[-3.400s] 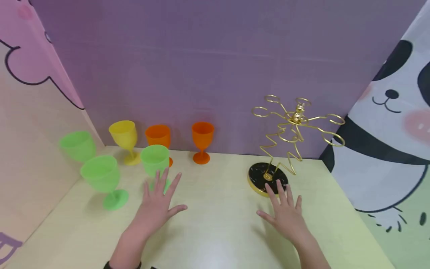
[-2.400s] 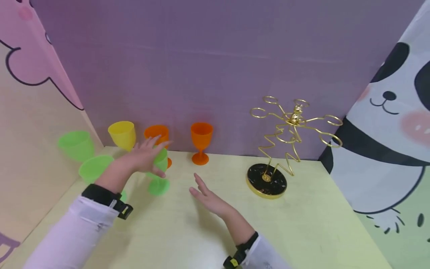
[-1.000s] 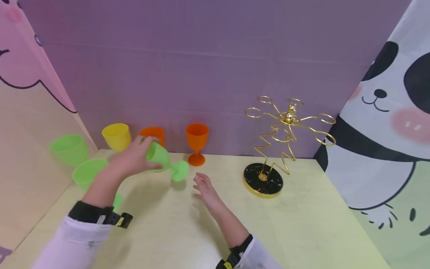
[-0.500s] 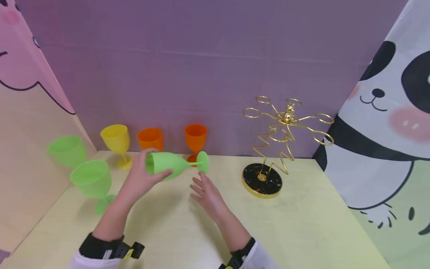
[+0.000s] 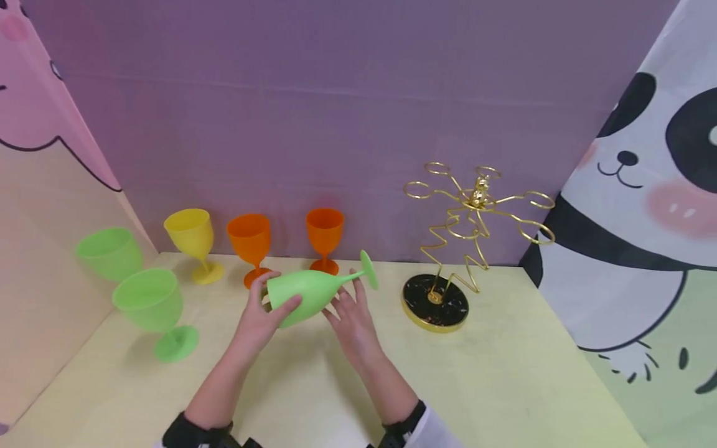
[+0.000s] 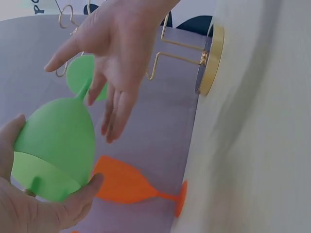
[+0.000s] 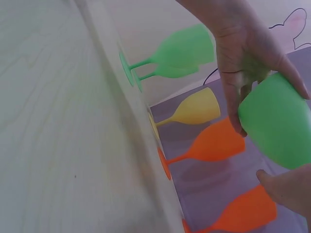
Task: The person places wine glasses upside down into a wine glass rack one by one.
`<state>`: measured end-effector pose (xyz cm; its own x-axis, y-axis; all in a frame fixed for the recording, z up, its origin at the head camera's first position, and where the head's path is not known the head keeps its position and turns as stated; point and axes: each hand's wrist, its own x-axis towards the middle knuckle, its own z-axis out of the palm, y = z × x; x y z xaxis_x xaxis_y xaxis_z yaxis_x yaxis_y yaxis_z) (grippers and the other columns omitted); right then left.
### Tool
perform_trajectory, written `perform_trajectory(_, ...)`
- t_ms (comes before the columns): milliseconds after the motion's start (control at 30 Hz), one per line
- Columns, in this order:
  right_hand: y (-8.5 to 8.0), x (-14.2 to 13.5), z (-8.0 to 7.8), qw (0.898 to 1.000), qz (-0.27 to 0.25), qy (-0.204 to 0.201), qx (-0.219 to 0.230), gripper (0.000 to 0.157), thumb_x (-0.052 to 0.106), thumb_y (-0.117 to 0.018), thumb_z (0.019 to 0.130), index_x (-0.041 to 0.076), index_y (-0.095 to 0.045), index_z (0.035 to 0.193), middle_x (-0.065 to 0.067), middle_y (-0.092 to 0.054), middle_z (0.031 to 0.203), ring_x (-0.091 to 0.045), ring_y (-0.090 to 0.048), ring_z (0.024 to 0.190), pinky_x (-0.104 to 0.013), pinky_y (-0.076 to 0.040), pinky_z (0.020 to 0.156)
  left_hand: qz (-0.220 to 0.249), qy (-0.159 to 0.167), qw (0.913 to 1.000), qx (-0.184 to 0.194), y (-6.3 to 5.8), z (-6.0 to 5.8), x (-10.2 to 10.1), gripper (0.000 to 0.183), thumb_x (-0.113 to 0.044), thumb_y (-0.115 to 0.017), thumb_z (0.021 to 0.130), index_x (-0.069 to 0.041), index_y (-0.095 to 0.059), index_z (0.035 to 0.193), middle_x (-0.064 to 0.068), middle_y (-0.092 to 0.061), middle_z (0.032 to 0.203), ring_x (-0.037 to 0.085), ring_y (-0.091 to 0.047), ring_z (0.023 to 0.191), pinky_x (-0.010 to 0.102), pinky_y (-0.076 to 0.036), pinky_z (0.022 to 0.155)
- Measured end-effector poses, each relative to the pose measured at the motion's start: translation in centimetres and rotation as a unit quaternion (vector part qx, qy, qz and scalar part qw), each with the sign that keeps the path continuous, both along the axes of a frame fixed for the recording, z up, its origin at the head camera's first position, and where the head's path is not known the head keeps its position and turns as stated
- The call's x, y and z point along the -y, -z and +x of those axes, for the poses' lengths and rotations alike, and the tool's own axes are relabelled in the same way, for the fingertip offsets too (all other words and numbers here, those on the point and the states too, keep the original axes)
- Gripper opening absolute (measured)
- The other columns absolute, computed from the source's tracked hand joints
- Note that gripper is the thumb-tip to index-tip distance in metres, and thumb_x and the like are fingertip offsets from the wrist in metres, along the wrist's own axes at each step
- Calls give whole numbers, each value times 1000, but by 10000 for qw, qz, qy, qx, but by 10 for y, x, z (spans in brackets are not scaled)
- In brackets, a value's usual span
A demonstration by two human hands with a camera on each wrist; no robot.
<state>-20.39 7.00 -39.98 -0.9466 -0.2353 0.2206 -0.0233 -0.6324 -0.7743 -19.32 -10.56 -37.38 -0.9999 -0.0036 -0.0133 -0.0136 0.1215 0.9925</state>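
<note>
A light green plastic goblet (image 5: pixel 308 294) is held tilted on its side above the table, its mouth to the left and its foot up to the right. My left hand (image 5: pixel 262 320) grips the bowl near the rim, thumb on the near side, as the left wrist view also shows. By the stem is my right hand (image 5: pixel 355 326), its fingers mostly straight and spread; whether they touch the goblet I cannot tell. Behind stand an orange goblet (image 5: pixel 325 230), another orange goblet (image 5: pixel 249 238) and a yellow goblet (image 5: pixel 192 231), all upright.
Two more green goblets, a nearer one (image 5: pixel 150 302) and a farther one (image 5: pixel 111 254), stand at the left by the side panel. On the right is a gold wire rack (image 5: pixel 478 199) with open rings and a round black base (image 5: pixel 435 300). A purple backdrop (image 5: pixel 358 124) closes the back.
My left hand moved from above the table to the green goblet, lifted it and tipped it sideways, then brought it right and nearer. My right hand moved left from beside the rack to the goblet's stem.
</note>
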Motion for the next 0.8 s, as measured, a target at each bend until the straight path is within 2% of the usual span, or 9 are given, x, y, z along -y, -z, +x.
perform_trajectory(100,-2,-2,1,9998,71,94,-169,64,18,-48,92,25,-7,142,-16,-27,141,-27,-34,127,-45,-25,105,261,97,9996,94,6,0,-6,74,-43,-68,74,-28,-23,131,6,-27,136,33,-43,115,41,-48,82)
perform_trajectory(267,-6,-6,5,9986,447,196,-190,71,10,-49,90,28,-5,142,-16,-17,144,-26,-29,130,-42,-24,105,661,218,9973,221,15,2,-17,67,-39,-66,77,-29,-25,130,6,-31,134,33,-46,110,39,-48,82)
perform_trajectory(400,-5,-6,8,9956,797,392,-296,77,5,-52,87,32,-6,142,-12,-18,145,-25,-27,131,-37,-24,106,1215,317,9917,275,19,6,-25,64,-35,-61,82,-24,-23,132,9,-30,133,31,-47,106,38,-49,83)
perform_trajectory(500,-5,-6,9,9900,1213,579,-437,83,6,-58,84,36,-6,141,-9,-21,145,-24,-28,130,-35,-27,104,1982,406,9787,354,21,7,-29,59,-32,-58,85,-21,-23,132,9,-28,133,30,-48,103,41,-49,82)
perform_trajectory(600,-7,-6,11,9849,1509,647,-548,91,6,-64,79,40,-5,139,-7,-22,145,-24,-29,130,-35,-28,104,2783,548,9577,492,23,7,-32,55,-30,-56,87,-20,-25,131,9,-26,132,30,-48,102,45,-48,81)
perform_trajectory(733,-9,-6,14,9798,1750,651,-716,95,5,-66,77,42,-3,138,-4,-22,145,-24,-30,129,-37,-26,105,3399,887,9343,615,27,9,-36,51,-31,-51,90,-19,-24,132,11,-26,133,27,-49,103,48,-46,84)
perform_trajectory(800,-9,-7,14,9746,1968,701,-810,97,6,-68,76,42,-3,138,-2,-24,144,-22,-31,128,-37,-25,105,3522,1042,9279,646,29,9,-38,50,-32,-48,91,-18,-24,132,12,-26,133,26,-50,103,48,-45,85)
